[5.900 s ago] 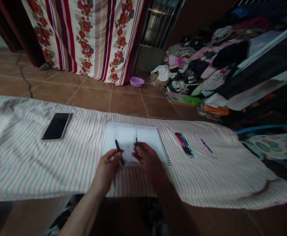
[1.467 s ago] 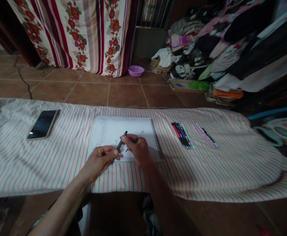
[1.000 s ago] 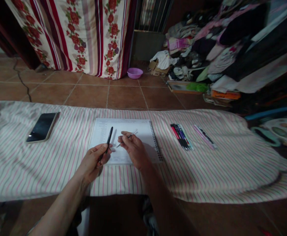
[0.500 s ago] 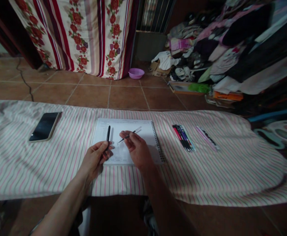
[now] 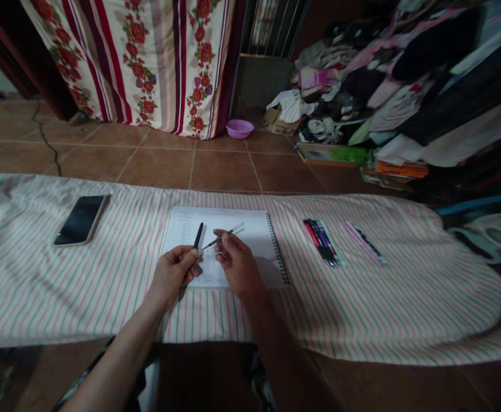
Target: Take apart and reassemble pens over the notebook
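Between the thumb and fingers of my left hand [image 5: 180, 264] is a black pen barrel [image 5: 198, 234], tilted up and to the right. My right hand [image 5: 234, 258] pinches a thin pen refill [image 5: 210, 244], dark toward its pointed lower end and clear at its upper end. That point lies close to the black barrel; I cannot tell if they touch. Both hands are over an open spiral notebook [image 5: 256, 229], its coil on the right and printed lines on the page. My fingers hide part of the barrel and the middle of the refill.
A striped cloth [image 5: 117, 274] covers the low table. On it lie a phone [image 5: 81, 221] at left, a row of several pens [image 5: 322, 243] and a pink pen [image 5: 361, 241] at right. Beyond are a purple basin [image 5: 239, 129] and heaped clothes [image 5: 340, 80].
My left hand has moved slightly right, and the black barrel now leans more to the right. The refill's tip has shifted left, so the two are closer together.
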Demonstrator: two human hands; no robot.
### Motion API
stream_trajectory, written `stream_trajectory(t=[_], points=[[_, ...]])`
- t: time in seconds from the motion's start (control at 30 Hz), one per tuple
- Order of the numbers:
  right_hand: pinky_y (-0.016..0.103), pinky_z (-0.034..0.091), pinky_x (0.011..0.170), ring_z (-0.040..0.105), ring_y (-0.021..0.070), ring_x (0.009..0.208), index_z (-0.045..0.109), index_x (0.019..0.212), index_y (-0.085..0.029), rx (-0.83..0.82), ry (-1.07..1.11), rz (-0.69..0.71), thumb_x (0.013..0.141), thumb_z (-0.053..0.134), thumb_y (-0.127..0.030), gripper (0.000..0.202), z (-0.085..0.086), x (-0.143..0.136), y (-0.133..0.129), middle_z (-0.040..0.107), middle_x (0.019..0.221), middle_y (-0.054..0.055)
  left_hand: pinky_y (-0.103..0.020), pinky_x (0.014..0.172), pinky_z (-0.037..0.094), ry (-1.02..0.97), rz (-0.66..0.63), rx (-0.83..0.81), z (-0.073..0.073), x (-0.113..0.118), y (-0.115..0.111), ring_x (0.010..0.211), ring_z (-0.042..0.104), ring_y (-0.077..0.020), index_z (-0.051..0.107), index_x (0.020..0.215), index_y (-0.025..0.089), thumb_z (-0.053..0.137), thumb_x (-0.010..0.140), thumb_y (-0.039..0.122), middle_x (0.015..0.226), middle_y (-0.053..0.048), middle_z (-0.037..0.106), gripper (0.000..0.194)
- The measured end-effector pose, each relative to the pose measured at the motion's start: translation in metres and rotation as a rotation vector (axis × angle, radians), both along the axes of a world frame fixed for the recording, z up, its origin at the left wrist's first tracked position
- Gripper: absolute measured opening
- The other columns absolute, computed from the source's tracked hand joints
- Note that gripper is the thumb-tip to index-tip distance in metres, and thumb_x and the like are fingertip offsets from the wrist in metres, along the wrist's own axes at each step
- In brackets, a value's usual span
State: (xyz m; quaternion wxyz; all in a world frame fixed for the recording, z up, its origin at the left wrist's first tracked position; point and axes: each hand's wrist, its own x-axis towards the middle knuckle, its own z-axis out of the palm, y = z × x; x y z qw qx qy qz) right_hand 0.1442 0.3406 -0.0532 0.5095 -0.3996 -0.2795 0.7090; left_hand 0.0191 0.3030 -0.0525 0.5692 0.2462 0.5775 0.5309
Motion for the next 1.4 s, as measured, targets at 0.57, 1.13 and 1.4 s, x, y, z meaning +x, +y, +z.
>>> stream_trajectory(t=[0.57,1.13,1.4], points=[[0.016,0.048,0.058,0.061,0.0075,0.066,0.064,0.078,-0.019,-0.013,0.144,-0.139,0.06,0.072,-0.02,0.019,0.0,-0.002,0.003,0.065,0.073,-0.002,-0.01,0.029,0.029,-0.36,-0.03,-0.027,0.007,0.0,0.003,0.036,0.044,-0.0019,0.057,0.082,0.008,0.055,0.079,0.011,0.073,-0.011,0.067,0.005],[0.022,0.054,0.062,0.065,0.0117,0.07,0.065,0.078,-0.016,0.279,-0.031,-0.29,0.078,0.058,-0.029,0.015,-0.004,-0.002,-0.004,0.068,0.081,0.003,-0.008,0.024,0.024,-0.906,0.081,-0.043,0.006,-0.013,0.008,0.04,0.041,-0.002,0.05,0.074,0.008,0.035,0.091,0.015,0.062,-0.002,0.049,0.024],[0.025,0.052,0.058,0.065,0.0129,0.066,0.064,0.085,-0.016,0.482,-0.282,-0.219,0.085,0.05,-0.031,0.02,-0.002,0.0,-0.015,0.069,0.082,0.005,-0.008,0.025,0.023,-0.887,0.092,-0.019,0.005,-0.012,0.007,0.042,0.042,-0.0024,0.048,0.073,0.008,0.035,0.09,0.013,0.063,-0.003,0.049,0.023]])
